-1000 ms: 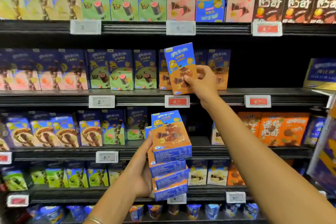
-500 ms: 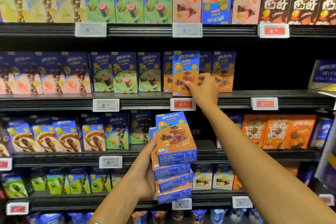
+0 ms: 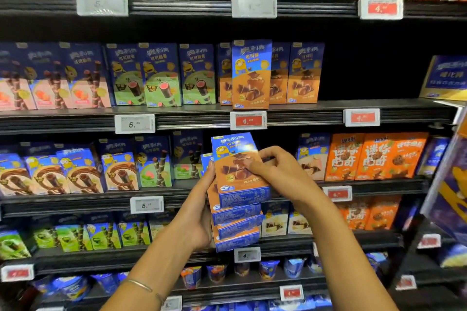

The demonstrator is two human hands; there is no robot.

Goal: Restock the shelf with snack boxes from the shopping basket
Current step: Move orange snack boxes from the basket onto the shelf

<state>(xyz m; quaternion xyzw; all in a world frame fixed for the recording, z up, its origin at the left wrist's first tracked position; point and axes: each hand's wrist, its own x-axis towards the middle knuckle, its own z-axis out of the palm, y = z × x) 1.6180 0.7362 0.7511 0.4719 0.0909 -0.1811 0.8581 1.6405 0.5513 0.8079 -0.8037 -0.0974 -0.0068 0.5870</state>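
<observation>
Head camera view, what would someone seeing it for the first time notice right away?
At centre, the left hand holds a stack of blue-and-orange snack boxes while the right hand grips the top box. Above, one matching box stands forward of its row on the shelf. Farther right, that shelf has a dark gap.

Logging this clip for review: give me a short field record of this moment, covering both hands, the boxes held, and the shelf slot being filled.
left hand: holds a stack of orange-and-blue snack boxes from the side
right hand: fingers on the top box of the stack, grip closing on it
shelf slot: front box stands upright at the shelf edge above the red price tag
space to the right of that row: dark, no boxes visible
basket: not in view
</observation>
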